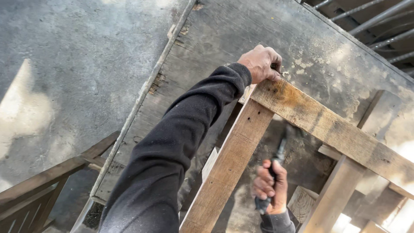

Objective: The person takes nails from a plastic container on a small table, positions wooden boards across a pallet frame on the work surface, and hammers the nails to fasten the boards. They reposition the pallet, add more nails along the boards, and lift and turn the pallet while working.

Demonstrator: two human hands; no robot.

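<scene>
Left hand [261, 63] pinches something small against the beam [327, 125]; right hand [271, 186] is clenched around a hammer [276, 168].

Left hand [261, 64] sits on the wooden frame's [327, 125] top corner. Right hand [271, 186] with the hammer [276, 170] is lower down, behind the frame's upright. Plywood sheet [241, 39] lies behind it all.
</scene>
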